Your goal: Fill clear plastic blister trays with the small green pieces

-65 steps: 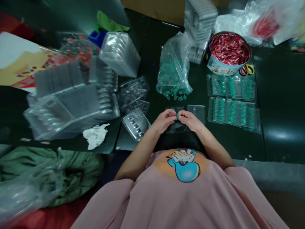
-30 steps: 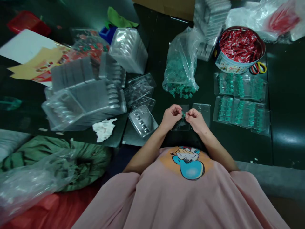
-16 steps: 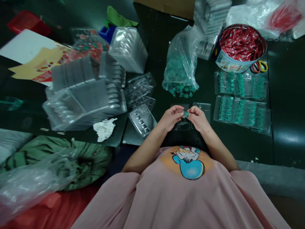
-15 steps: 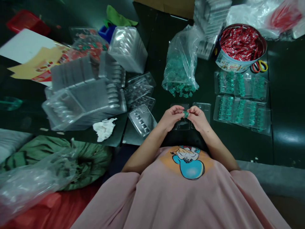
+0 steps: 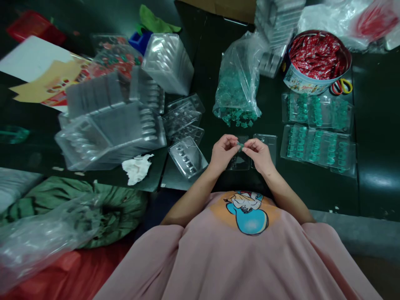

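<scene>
My left hand (image 5: 223, 151) and my right hand (image 5: 258, 153) meet at the fingertips, both pinching one small green translucent plastic piece (image 5: 240, 146). Its exact shape is mostly hidden by the fingers. Beneath the hands lie two clear blister trays, one under the left fingers (image 5: 240, 162) and one by the right hand (image 5: 269, 141). Just beyond, a clear plastic bag (image 5: 236, 79) lies on its side, with loose green pieces (image 5: 243, 120) spilling from its mouth. To the right, clear trays (image 5: 315, 143) hold rows of green pieces.
Stacks of clear trays (image 5: 115, 129) fill the left side, with a loose tray (image 5: 188, 157) and a crumpled white tissue (image 5: 136, 168) nearby. At the back right stand a round tin (image 5: 309, 83) of red wrapped packets and scissors (image 5: 341, 86). A green cloth (image 5: 156, 21) lies far back.
Both hands have risen slightly away from my body, and the fingertips have turned the green piece, which shows less between them. The trays and bag lie as before.
</scene>
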Tool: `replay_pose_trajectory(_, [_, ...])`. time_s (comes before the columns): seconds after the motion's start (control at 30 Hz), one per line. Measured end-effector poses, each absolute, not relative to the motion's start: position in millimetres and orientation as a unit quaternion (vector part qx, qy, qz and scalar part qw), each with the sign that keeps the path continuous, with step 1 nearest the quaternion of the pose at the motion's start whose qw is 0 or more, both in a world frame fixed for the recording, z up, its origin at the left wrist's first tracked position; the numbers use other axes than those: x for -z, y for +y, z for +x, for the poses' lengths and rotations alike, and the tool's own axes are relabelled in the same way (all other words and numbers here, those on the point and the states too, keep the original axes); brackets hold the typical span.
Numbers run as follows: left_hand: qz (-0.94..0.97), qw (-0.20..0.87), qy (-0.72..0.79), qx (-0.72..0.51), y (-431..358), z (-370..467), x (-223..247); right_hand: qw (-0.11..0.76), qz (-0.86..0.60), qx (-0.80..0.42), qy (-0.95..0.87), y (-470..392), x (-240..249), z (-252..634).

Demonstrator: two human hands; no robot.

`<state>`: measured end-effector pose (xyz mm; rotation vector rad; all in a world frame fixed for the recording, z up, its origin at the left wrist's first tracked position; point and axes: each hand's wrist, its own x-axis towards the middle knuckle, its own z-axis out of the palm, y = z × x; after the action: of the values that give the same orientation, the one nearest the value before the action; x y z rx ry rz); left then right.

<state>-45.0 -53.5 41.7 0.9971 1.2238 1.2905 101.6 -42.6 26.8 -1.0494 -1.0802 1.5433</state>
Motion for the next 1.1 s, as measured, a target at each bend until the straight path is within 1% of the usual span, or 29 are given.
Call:
replay_pose_trajectory(0.2, [0.423, 0.533, 0.515, -0.522, -53.4, -47.8, -40.9, 0.459, -0.449, -0.581, -0.501, -44.4, -33.2, 103.2])
replay_pose_trajectory(0.37, [0.412, 0.543, 0.516, -0.519, -54.2, -48.3, -44.6, 0.476, -0.468, -0.508, -0.544, -50.1, -36.1, 102.3])
replay_pose_trajectory(0.47, [0.375, 0.578, 0.502, -0.522, -54.8, -48.0, -47.2, 0.49, -0.459, -0.549, -0.498, -51.3, -35.3, 98.7])
replay_pose_trajectory(0.57, [0.303, 0.653, 0.467, -0.513, -55.7, -48.6, -47.5, 0.509, -0.437, -0.606, -0.427, -50.9, -34.7, 94.1])
replay_pose_trajectory(0.67, [0.239, 0.708, 0.439, -0.499, -58.0, -49.4, -45.6, 0.512, -0.447, -0.607, -0.411, -51.3, -36.1, 89.6])
replay_pose_trajectory(0.83, [0.196, 0.746, 0.405, -0.491, -63.5, -53.0, -50.2, 0.517, -0.431, -0.625, -0.396, -52.3, -40.1, 84.4])
replay_pose_trajectory(0.9, [0.208, 0.736, 0.412, -0.495, -59.1, -62.9, -57.7, 0.5, -0.423, -0.641, -0.402, -52.2, -41.2, 86.9])
replay_pose_trajectory(0.97, [0.229, 0.691, 0.447, -0.52, -45.0, -84.5, -68.8, 0.48, -0.427, -0.644, -0.414, -51.7, -40.9, 93.1])
replay_pose_trajectory(1.03, [0.247, 0.609, 0.493, -0.57, -20.1, -120.2, -84.2, 0.472, -0.437, -0.634, -0.43, -51.2, -38.9, 101.1])
replay_pose_trajectory(1.1, [0.255, 0.501, 0.528, -0.637, 13.0, -166.4, -104.6, 0.467, -0.452, -0.616, -0.446, -51.4, -35.8, 108.5])
